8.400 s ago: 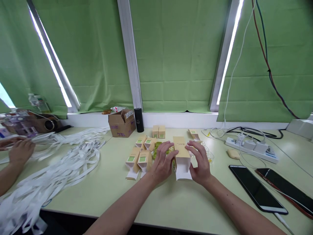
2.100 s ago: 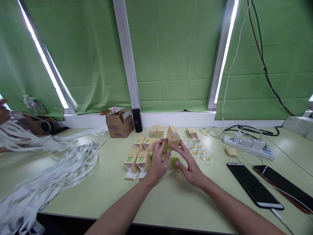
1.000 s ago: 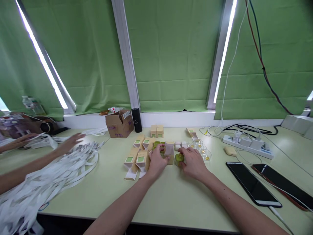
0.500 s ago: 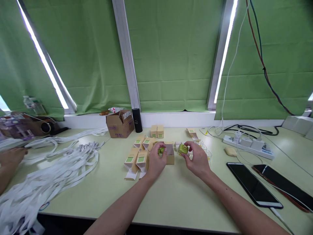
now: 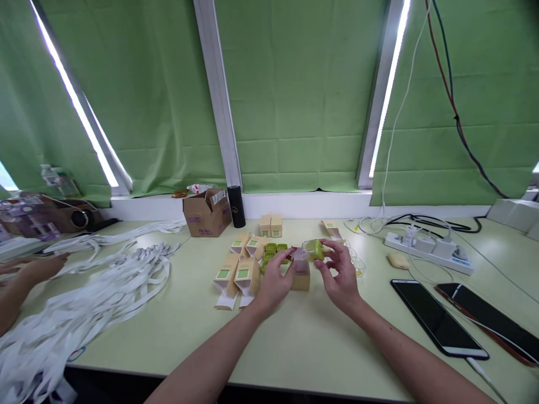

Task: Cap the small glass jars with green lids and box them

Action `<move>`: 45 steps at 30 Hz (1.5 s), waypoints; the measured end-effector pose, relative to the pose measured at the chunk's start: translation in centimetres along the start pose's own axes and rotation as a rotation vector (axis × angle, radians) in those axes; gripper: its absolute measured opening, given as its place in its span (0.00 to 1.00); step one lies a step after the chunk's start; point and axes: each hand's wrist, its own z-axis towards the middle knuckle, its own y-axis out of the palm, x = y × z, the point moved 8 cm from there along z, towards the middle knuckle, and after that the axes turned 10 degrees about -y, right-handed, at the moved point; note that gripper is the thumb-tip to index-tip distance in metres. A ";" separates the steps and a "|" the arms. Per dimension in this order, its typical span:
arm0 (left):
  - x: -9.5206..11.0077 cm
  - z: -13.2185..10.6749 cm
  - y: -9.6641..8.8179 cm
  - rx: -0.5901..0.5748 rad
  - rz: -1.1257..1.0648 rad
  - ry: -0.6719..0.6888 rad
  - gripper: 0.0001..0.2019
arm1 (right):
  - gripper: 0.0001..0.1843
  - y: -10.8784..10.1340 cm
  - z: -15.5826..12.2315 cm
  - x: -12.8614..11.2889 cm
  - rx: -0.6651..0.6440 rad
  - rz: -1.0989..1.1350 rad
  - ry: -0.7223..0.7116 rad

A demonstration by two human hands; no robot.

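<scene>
My right hand (image 5: 340, 275) pinches a small, rounded green block (image 5: 314, 250) with clear plastic at its left end. The block is tilted just above an open cardboard box (image 5: 300, 281). At the box's left side is my left hand (image 5: 273, 283), its thumb and fingers closed on the box edge. Several green blocks (image 5: 269, 255) like the held one stand in a cluster behind my left hand, partly hidden by it. Further left lie several cardboard boxes (image 5: 248, 272) with green square labels, the front ones with white flaps open.
Clear plastic pieces (image 5: 357, 265) lie right of my right hand. Two closed small boxes (image 5: 270, 225) stand at the back. A power strip (image 5: 427, 251) and phones (image 5: 438, 317) are on the right. White straps (image 5: 105, 292) and another person's hand (image 5: 37, 269) are on the left.
My left hand has let go of a green block and now holds the open box, which has shifted right and nearer. The right hand's block has turned, its clear end leftward over the box.
</scene>
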 end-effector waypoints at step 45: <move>-1.6 0.8 0.2 -0.057 -0.135 -0.175 0.28 | 0.15 2.3 -0.4 0.2 -0.409 -0.242 -0.082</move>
